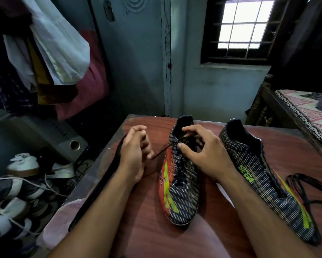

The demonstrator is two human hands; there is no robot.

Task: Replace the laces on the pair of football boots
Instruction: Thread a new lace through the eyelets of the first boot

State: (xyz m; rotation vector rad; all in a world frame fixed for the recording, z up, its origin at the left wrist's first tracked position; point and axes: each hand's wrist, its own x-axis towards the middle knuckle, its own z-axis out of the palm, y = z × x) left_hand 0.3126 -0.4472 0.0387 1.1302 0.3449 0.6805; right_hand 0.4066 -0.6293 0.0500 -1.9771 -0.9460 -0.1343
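Two black football boots with white dashes and neon-yellow and red marks lie on a reddish-brown table (143,216), toes toward me. The left boot (180,192) carries a black lace (161,152) through its eyelets. My left hand (136,155) grips that lace's free end, pulled out taut to the left of the boot. My right hand (204,153) rests on the boot's upper near the collar, fingers curled and pinching the lace at the top eyelets. The right boot (264,179) has no lace in it. A loose black lace (309,187) lies to its right.
A long black strip (98,183) runs along the table's left edge. Shoes (24,164) and a speaker (63,138) crowd the floor at left. Clothes (50,45) hang above them. A bed (305,110) stands at right, a window (244,25) behind.
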